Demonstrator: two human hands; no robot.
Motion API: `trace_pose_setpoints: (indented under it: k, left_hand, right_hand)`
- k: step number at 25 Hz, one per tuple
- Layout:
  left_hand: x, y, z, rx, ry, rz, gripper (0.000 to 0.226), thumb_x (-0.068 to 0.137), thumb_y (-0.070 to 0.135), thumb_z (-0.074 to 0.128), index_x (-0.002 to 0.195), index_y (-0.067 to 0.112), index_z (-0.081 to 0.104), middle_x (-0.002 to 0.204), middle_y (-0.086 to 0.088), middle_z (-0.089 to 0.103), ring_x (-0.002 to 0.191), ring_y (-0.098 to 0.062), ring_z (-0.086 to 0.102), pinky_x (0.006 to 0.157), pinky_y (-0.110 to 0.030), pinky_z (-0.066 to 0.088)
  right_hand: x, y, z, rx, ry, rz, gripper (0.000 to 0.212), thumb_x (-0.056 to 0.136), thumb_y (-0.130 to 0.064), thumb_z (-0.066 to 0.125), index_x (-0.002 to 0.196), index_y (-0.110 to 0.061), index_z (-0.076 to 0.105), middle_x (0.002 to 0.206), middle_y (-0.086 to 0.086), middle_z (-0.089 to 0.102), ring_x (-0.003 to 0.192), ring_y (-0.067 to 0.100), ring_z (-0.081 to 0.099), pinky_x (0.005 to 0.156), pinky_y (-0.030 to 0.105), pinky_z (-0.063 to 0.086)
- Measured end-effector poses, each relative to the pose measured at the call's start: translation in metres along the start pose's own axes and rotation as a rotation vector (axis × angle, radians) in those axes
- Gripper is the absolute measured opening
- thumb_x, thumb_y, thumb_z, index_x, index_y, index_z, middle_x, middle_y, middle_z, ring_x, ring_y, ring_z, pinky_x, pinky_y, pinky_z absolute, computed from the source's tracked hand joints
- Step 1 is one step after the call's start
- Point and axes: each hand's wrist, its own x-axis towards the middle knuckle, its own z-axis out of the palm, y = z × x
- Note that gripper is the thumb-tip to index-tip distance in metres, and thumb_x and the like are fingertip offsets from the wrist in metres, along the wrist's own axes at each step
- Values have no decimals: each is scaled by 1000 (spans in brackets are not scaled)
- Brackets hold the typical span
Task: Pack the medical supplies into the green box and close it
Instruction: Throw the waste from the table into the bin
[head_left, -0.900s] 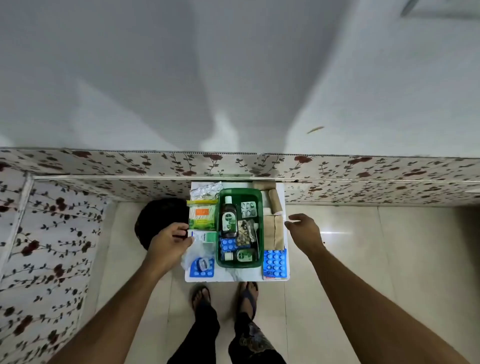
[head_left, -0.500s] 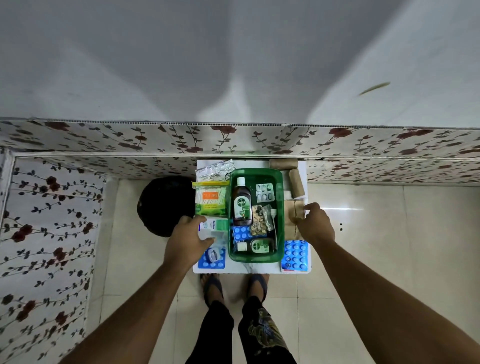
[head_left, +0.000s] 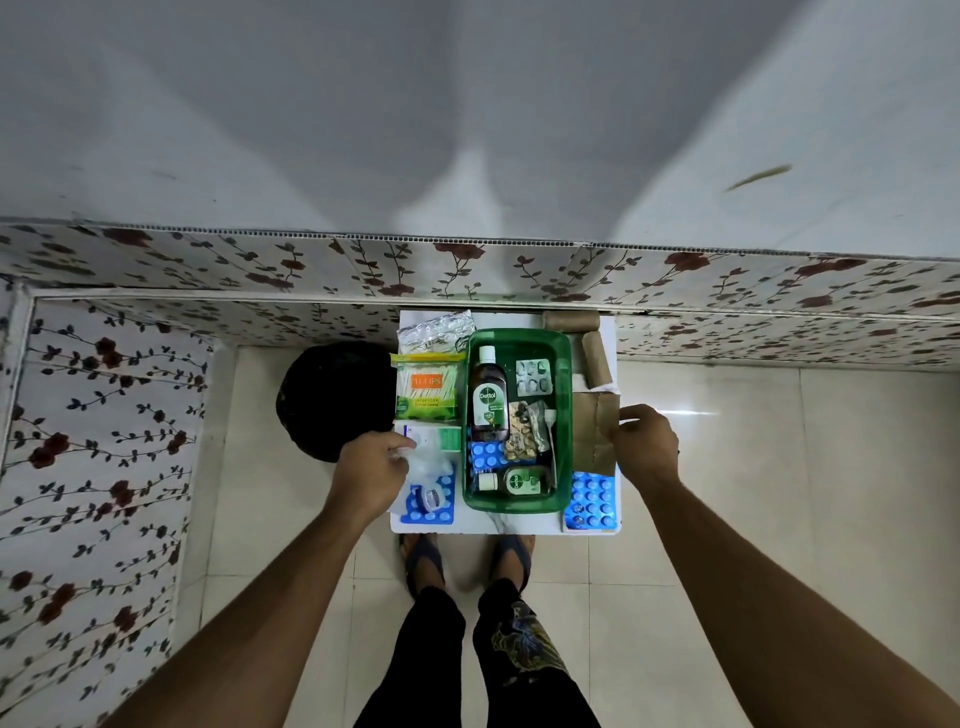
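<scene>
The open green box (head_left: 519, 506) stands in the middle of a small white table (head_left: 509, 526). Inside lie a large brown Dettol bottle (head_left: 487, 397), a small Dettol bottle (head_left: 522, 480), a silver blister strip (head_left: 532, 376) and a blue blister pack (head_left: 485, 457). My left hand (head_left: 371, 475) is left of the box, its fingers closed on a clear plastic packet (head_left: 431, 465) over a white-and-green carton (head_left: 441, 436). My right hand (head_left: 644, 444) is right of the box, pinching the edge of a flat brown paper packet (head_left: 592, 426). No lid is in view.
A cotton-bud pack (head_left: 427, 387) and a foil packet (head_left: 434, 330) lie at the table's back left, two brown rolls (head_left: 596, 358) at the back right. Blue blister packs lie at both front corners (head_left: 592, 499). A black round object (head_left: 332, 400) sits on the floor to the left. A flowered wall panel is right behind.
My view tilted down and closer to the table. My left hand slid forward onto the clear plastic packet. My right hand moved in and took hold of the brown paper packet.
</scene>
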Motion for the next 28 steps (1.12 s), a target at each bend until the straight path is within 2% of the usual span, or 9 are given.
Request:
trace_pose_setpoints:
  k: [4,6,9,10,14,17,20,24,28]
  left_hand:
    - [-13,12,-29,-232,69,-147,21,82,2,55,79,13,74,86,-3,73,79,-14,63,64,-22,46]
    - [-16,9,-46,-364,116,-188,22,81,2,55,75,15,72,79,-3,72,71,-16,61,65,-26,47]
    - [-9,-12,-74,-566,161,-239,22,81,2,57,74,17,71,76,-7,71,71,-20,62,73,-35,51]
    - [-3,-18,-79,-602,169,-266,20,81,2,58,76,16,72,78,-7,71,73,-21,63,74,-35,51]
    - [43,-71,-95,-659,281,-364,13,83,6,60,87,9,72,88,-11,71,81,-25,65,76,-36,52]
    - [108,-137,-84,-668,284,-418,13,85,8,60,90,9,71,88,-11,70,82,-26,64,74,-34,50]
    - [166,-195,-54,-624,238,-454,14,85,13,62,92,10,73,95,-11,73,90,-29,67,83,-38,55]
    - [218,-241,-25,-617,189,-497,14,86,16,65,95,10,72,102,-12,73,93,-28,66,88,-38,55]
    - [248,-264,-8,-708,75,-515,22,83,18,68,104,15,68,109,-12,70,99,-29,65,87,-37,53]
  right_hand:
    - [-23,-20,-43,166,147,-58,19,85,-11,62,103,-13,69,96,8,74,85,27,67,65,28,45]
    - [-40,-45,-62,264,214,-168,15,85,-13,67,100,-14,68,93,8,72,83,26,65,66,29,46]
    - [-74,-105,-46,391,96,-357,11,84,-16,72,87,-26,66,85,0,70,80,24,66,70,39,56]
    - [-84,-121,-31,401,33,-394,12,84,-17,73,85,-27,66,83,-2,70,79,23,67,69,39,56]
    - [-114,-176,91,226,-95,-516,8,85,-18,71,87,-21,64,74,-9,67,65,9,62,63,28,51]
    - [-104,-193,207,-12,-105,-556,12,83,-15,60,91,-17,68,82,4,73,77,26,66,63,30,47]
    - [-77,-189,301,-218,-118,-500,21,80,-16,53,95,-11,68,94,14,73,91,38,66,68,32,47]
    - [-43,-176,385,-238,-192,-427,21,92,-19,47,95,-4,61,97,18,68,89,40,63,64,32,43]
    - [-13,-163,441,-298,-183,-461,14,91,-13,51,95,-3,61,91,18,68,85,38,66,67,39,56]
